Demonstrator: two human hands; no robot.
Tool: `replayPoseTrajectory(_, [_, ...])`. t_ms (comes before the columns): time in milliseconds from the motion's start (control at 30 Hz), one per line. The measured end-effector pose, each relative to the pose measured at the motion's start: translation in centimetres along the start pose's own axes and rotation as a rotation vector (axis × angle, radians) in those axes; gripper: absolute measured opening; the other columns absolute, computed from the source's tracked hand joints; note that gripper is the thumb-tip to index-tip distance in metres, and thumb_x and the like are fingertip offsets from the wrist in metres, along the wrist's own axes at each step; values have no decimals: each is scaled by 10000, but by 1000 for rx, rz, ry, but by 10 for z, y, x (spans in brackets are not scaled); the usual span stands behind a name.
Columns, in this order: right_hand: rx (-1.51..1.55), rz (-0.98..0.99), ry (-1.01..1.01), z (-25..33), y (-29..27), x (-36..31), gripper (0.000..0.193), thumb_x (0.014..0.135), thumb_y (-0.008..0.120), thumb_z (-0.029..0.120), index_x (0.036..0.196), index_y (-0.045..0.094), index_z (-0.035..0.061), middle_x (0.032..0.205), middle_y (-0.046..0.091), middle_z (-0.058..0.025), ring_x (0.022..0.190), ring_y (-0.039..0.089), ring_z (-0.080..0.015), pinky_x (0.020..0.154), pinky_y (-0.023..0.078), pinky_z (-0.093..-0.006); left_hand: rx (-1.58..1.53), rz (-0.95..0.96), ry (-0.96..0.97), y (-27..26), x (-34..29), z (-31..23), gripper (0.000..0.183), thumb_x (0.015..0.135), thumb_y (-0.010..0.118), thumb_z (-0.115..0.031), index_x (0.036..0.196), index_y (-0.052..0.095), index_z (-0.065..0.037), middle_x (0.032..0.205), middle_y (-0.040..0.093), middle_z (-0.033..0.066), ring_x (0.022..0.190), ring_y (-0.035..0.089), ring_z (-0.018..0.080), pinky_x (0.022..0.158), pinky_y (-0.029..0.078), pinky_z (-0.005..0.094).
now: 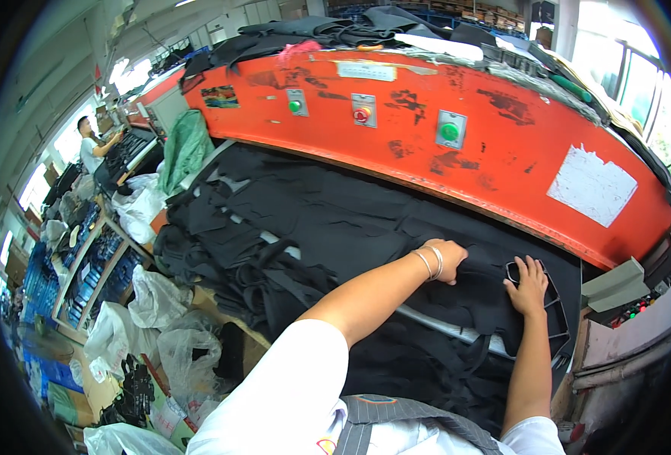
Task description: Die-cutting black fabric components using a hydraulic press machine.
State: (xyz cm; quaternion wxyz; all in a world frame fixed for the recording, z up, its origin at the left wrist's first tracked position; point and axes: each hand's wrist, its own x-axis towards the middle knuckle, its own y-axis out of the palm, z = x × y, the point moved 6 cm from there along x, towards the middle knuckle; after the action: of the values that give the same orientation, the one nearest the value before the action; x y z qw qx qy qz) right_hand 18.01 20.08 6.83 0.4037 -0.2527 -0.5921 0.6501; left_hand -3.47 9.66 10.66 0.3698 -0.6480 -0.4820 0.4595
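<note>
A wide spread of black fabric (pixel 328 205) lies in folds and loose strips under the red machine beam. My left hand (pixel 449 259), with bangles at its wrist, is closed on the fabric near the middle right; its fingertips are partly hidden. Farther right, my right hand (pixel 530 287) lies with fingers apart on a dark, thin-walled frame with crossbars, which looks like a cutting die (pixel 557 315). The hand covers part of this frame. Between my arms, a pale metal strip (pixel 445 326) shows through the black pieces.
The red beam (pixel 502 144) spans the far side, bearing a red button (pixel 362 114) and green buttons (pixel 449 132). Dark material (pixel 335 34) is piled on top. Plastic bags (pixel 115 337) and blue stacks (pixel 96 280) crowd the left. Another person (pixel 92 148) stands at far left.
</note>
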Motion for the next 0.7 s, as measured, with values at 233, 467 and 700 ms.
replayPoseTrajectory(233, [-59,17,23,-3,4,1,730,755,723,389,1389,427,178,1478,348,-133,1400,243,-337,1111,200,-509,-501,-473,54,-129,-99,73,647,692,775,-230,1239,536,19,1125,646,177,1058,618,283,915,478,359])
replayPoseTrajectory(467, [-242,89,241,24,-23,0,694,787,698,433,1377,453,162,1478,345,-150,1390,268,-340,1096,255,-494,-1031,-777,38,-175,-261,277,688,708,812,-167,1263,491,82,1106,641,146,971,636,195,849,515,313])
replayPoseTrajectory(700, [28,-76,-206,238,-1,81,392,889,589,346,1170,618,73,1197,607,-133,1152,539,-303,982,416,-439,-929,-679,-141,-139,-358,382,530,694,773,-59,1169,575,67,1078,657,95,952,616,166,899,481,308])
